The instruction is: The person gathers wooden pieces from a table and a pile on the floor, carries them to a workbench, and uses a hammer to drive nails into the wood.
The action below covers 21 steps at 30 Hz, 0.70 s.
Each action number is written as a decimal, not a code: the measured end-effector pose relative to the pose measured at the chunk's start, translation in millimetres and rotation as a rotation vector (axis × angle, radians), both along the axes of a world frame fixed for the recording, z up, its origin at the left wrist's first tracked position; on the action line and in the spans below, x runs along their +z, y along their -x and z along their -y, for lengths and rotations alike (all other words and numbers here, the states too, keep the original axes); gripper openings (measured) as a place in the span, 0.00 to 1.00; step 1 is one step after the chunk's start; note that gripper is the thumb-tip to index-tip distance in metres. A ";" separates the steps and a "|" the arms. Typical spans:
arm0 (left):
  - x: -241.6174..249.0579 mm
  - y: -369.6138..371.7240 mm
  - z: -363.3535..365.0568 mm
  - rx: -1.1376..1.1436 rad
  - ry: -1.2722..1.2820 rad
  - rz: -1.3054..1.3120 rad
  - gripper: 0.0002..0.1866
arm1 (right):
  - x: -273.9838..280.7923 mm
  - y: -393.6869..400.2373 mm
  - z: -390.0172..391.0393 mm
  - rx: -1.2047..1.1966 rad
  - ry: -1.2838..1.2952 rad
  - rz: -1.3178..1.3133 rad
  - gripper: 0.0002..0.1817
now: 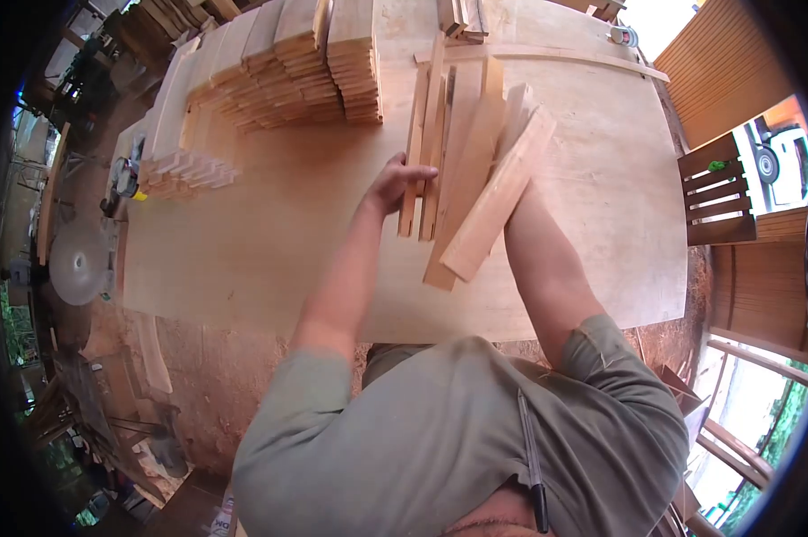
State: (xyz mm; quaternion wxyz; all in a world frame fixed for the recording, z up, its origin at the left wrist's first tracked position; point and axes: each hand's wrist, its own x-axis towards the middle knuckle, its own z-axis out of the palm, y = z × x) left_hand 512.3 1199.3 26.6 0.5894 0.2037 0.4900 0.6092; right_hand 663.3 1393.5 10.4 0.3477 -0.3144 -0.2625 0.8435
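Note:
Several loose wooden strips lie fanned out near the middle of the pale table. My left hand (402, 182) is closed round the narrow strips (431, 130) on the left of the bunch, its thumb across them. A wider board (472, 161) slants beside them. On top at the right, a shorter board (500, 201) lies tilted across the others. My right forearm reaches under or behind that board, and my right hand is hidden by the wood.
Tall stacks of boards (283, 63) stand at the table's back left, with a lower stack (184, 170) beside them. A long thin strip (574, 59) and short blocks (463, 20) lie at the back. A slatted wooden piece (715, 192) stands beyond the table's right edge.

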 end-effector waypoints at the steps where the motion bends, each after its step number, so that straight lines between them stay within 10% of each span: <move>1: 6.0 4.5 -9.8 -0.007 0.009 0.012 0.34 | -1.3 3.4 -15.3 -0.005 -0.016 0.059 0.26; 7: -24.9 53.1 -56.4 -0.012 0.396 -0.735 0.27 | -0.3 -37.2 -14.7 -0.204 0.421 0.227 0.43; 9: -61.0 67.2 -43.2 -0.070 0.347 -0.449 0.28 | 0.6 -67.3 16.9 0.027 -0.002 0.414 0.47; 13: -181.8 64.4 7.8 0.117 -0.090 -0.224 0.33 | 3.4 -85.4 63.1 0.128 -0.004 0.391 0.50; 16: -99.2 7.5 24.8 0.346 -0.120 -0.200 0.43 | -0.8 -68.2 83.9 0.175 -0.005 0.475 0.56; 17: -76.0 11.1 16.5 0.238 0.107 -0.370 0.61 | -4.3 -59.2 83.9 0.185 -0.012 0.497 0.59; 21: -30.2 -1.3 -22.8 0.052 0.079 -0.439 0.61 | 22.3 -12.0 61.1 0.159 -0.178 0.408 0.55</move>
